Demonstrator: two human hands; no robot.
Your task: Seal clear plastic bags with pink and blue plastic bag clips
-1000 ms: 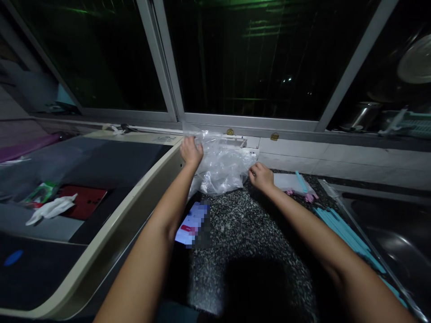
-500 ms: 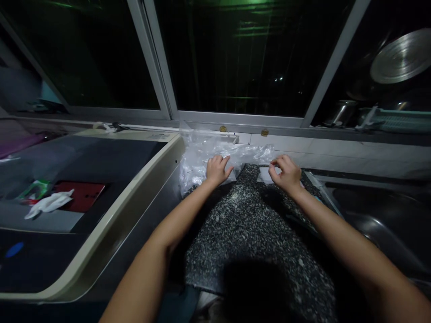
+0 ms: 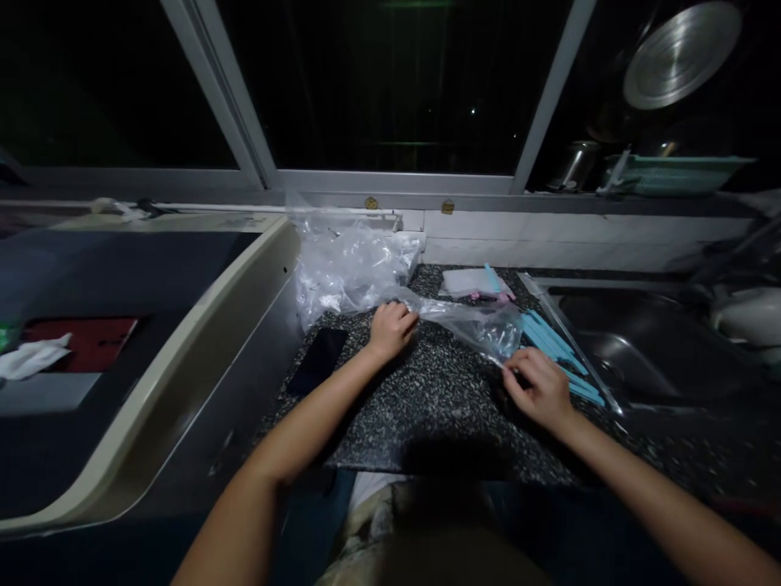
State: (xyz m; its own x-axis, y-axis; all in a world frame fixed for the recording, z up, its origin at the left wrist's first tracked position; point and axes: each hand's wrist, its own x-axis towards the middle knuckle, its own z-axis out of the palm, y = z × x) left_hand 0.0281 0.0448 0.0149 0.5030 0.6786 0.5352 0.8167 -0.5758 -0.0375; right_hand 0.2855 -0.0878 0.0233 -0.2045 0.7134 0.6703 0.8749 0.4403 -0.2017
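Observation:
A clear plastic bag (image 3: 451, 316) is stretched between my two hands above the speckled dark counter (image 3: 427, 399). My left hand (image 3: 391, 330) is closed on its left part, near a heap of crumpled clear plastic (image 3: 351, 264). Lower and to the right, my right hand (image 3: 540, 387) pinches the bag's near corner. Several light blue strips (image 3: 555, 346) lie beside my right hand. Behind the bag rests a white packet (image 3: 469, 282) with a blue strip and something pink on it. A dark phone-like slab (image 3: 320, 358) lies left of my left hand.
A metal sink (image 3: 647, 342) is on the right. On the left stands a large cream-edged appliance (image 3: 176, 358) with a red flat item (image 3: 91, 338) and white tissue on top. Beyond the counter, a windowsill holds a green basket (image 3: 683, 172) and a metal cup.
The view has shifted right and down. My right hand has come nearer and lower, drawing the clear bag across the counter. The blue strips, white packet and dark slab now show more fully.

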